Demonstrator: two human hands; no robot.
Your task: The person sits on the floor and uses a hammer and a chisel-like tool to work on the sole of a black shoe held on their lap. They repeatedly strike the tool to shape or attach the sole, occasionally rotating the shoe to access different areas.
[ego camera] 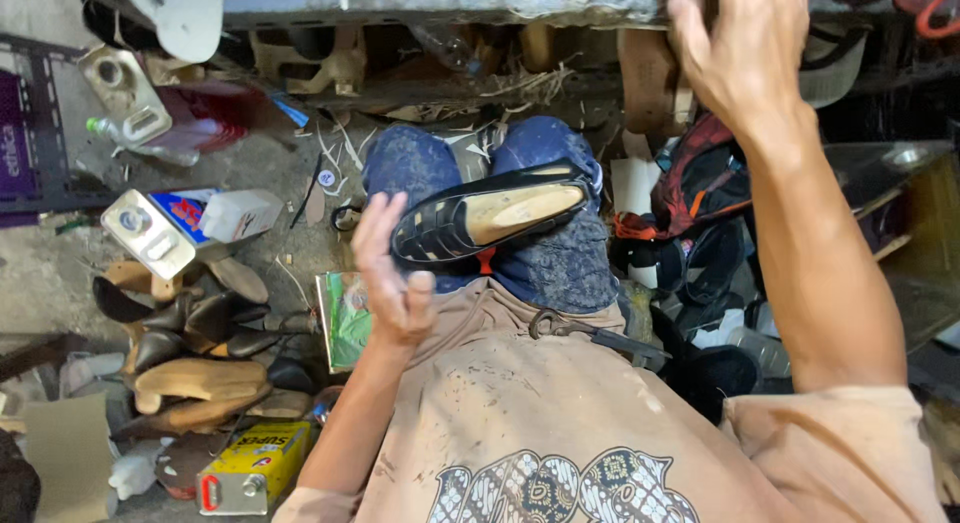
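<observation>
Yellow metal is noted at the lower left, where a rectangular tin (243, 469) with a red cap lies flat on the floor (40, 283). A second rectangular tin (150, 230), silver-topped with a blue, red and white side, lies tipped further up the left side, and a white box (240, 213) is seen touching its right end. A clear plastic bottle (140, 141) lies near a red bag above it. A green printed packet (345, 318) stands on edge just beside the left forearm. A heap of brown and black wooden shoe lasts (190, 358) is piled between the two tins.

A black shoe (487, 223) with a woven strap front and a tan insole is observed lying across the knees, which are clad in dark blue trousers, its toe pointing to the left. Its upper appears glossy and its sole faces down.

The left hand (392, 273) is held open, fingers loosely spread, just beside the toe of the shoe and possibly touching it; contact cannot be confirmed. The right hand (745, 48) is raised well apart from the shoe, fingers spread against items on the cluttered desk (420, 3) edge above. Black pincers (590, 333) rest on the lap.
</observation>
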